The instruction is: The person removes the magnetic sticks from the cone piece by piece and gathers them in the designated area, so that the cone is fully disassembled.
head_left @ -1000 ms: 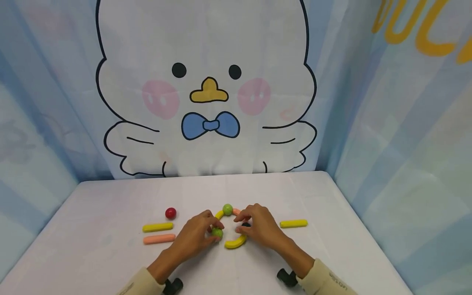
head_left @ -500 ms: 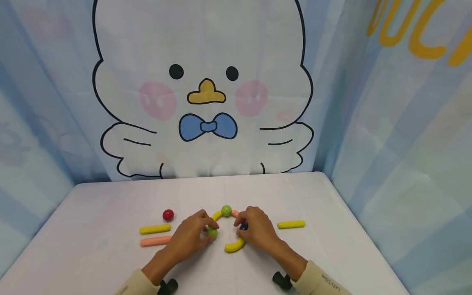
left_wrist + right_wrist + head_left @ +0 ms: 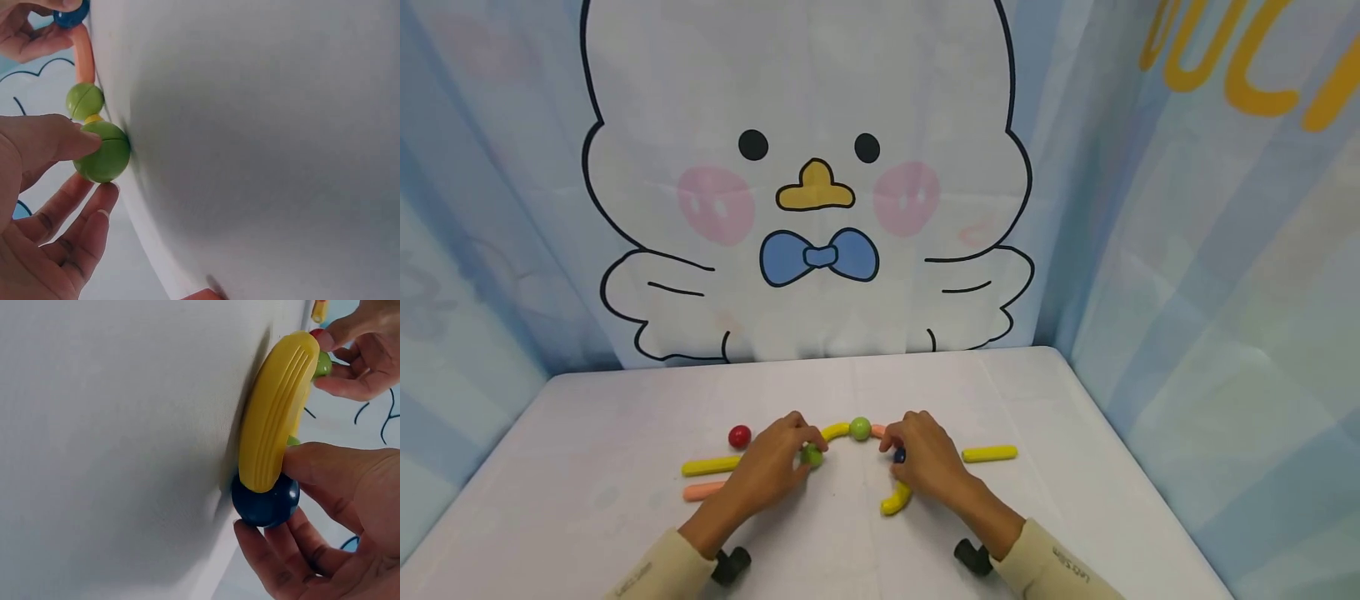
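A chain of balls and curved bars arches over the white table. My left hand pinches a green ball at its left end between thumb and fingers. From there a yellow curved bar leads to a second green ball at the top. An orange curved bar joins that to a dark blue ball, which my right hand holds between thumb and fingertips. Another yellow curved bar sticks out from the blue ball towards the near side, its far end free.
Left of the chain lie a red ball, a straight yellow bar and an orange bar, partly behind my left hand and forearm. To the right lies another straight yellow bar. A curtain with a cartoon bird hangs behind the table.
My left hand has moved left and away from me with its green ball, widening the arch. The near yellow curved bar has swung round to the right. My right hand keeps hold of the blue ball.
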Tool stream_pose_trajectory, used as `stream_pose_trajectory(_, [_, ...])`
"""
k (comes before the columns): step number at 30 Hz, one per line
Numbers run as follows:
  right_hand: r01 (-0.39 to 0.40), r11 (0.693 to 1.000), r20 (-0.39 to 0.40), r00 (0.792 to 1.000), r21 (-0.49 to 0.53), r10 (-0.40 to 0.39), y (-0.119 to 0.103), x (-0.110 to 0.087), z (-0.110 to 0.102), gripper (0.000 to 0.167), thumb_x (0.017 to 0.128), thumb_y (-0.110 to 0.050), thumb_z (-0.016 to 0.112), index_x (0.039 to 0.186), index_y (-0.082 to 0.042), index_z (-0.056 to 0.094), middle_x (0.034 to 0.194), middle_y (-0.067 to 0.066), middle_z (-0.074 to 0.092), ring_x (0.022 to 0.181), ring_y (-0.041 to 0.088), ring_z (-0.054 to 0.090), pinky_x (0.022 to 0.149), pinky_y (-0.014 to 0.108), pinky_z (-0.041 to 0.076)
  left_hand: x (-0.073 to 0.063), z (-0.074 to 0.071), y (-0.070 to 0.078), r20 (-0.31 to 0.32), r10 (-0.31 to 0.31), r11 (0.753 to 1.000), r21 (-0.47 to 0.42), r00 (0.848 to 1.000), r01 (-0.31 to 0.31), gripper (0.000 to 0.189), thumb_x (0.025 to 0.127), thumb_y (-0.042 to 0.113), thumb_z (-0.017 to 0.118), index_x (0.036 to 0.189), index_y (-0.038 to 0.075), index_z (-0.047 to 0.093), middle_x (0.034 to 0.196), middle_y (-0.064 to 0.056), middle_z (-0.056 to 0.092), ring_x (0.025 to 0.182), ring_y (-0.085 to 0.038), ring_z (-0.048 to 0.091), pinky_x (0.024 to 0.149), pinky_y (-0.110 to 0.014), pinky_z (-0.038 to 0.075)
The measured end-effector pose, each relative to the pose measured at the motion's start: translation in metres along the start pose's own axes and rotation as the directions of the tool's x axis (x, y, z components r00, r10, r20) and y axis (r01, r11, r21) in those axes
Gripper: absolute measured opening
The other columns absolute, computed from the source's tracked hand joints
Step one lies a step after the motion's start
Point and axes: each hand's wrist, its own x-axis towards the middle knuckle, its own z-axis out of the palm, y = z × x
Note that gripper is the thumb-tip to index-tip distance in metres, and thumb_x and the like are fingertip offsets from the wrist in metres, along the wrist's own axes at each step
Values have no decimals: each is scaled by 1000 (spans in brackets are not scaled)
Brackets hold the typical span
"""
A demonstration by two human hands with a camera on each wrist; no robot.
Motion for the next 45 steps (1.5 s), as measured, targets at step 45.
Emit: stream_pose_trajectory(45, [-235,910,-40,964,341,263,22,-32,-16,41,79,-15,95,115,-15,76,102,0,73,86,13,68,77,29,61,32,22,48,-60,181,950,-247,982,-190,35,88,8,87,119,19,76,114,-1,74,101,-21,69,94,-42,60])
